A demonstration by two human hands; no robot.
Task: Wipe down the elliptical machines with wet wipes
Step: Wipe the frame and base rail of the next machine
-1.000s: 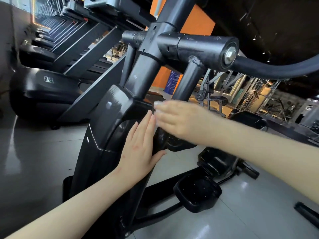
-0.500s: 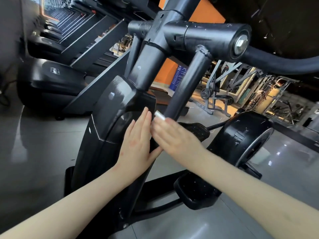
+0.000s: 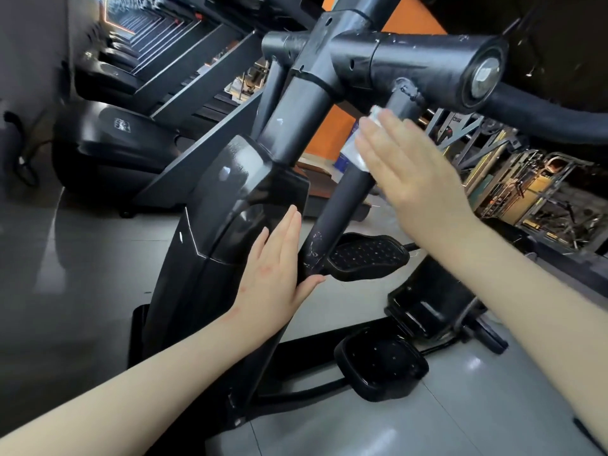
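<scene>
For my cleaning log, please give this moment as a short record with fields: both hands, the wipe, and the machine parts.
left hand: flat, fingers straight, resting on the black front cover
right hand: fingers straight, pressing the wet wipe on the slanted arm tube
wet wipe: white, on the tube's upper part, mostly hidden under the fingers
pedals: raised pedal behind the tube; lower pedal in front

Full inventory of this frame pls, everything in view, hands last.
shroud: 1, glossy black, centre
swing-arm tube: 1, black and scuffed, right of shroud
wet wipe: 1, white, on upper tube
pedals: 2, black, one behind tube, one lower right
pivot bar: 1, black, top
treadmills: row, black, left background
floor: grey tile
left hand: flat on shroud edge
right hand: pressing wipe to tube
</scene>
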